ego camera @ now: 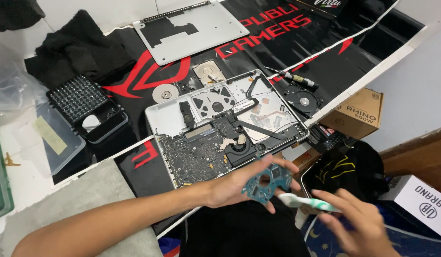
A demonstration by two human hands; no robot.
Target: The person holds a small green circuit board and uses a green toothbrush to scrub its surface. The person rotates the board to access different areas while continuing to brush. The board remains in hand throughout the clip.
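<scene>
- Holding a small blue-green circuit board with a round hole in its middle (pixel 266 183), the left hand (pixel 232 186) has its fingers curled round the board's edges, so the flat face is turned up and open to the other hand.
- Gripped in the right hand (pixel 358 223) is a white and green plastic toothbrush (pixel 308 203); the fingers are closed on the handle and the head end lies at the board's lower right edge. Motion blur makes it hard to tell whether the bristles are touching.
- Both hands are raised above the near edge of the bench, over the person's lap, so the board sits clear of the other parts.
- Beyond the hands lies an opened silver laptop base (pixel 225 126), underside up, with its dark mainboard, black fan and cables exposed to view.
- Its flat silver bottom cover (pixel 192 28) rests well apart at the far side of the black and red printed mat (pixel 296 47), out of the way.
- Just behind the laptop are an opened hard drive (pixel 209 73) and a shiny loose disc (pixel 164 93), laid side by side.
- A black round fan (pixel 302 100) lies to the laptop's right, near a slim screwdriver (pixel 290 76).
- At left, a black open case of screwdriver bits (pixel 82 102) sits within the left arm's reach.
- A brown cardboard box (pixel 357 114) stands off the mat at right.
</scene>
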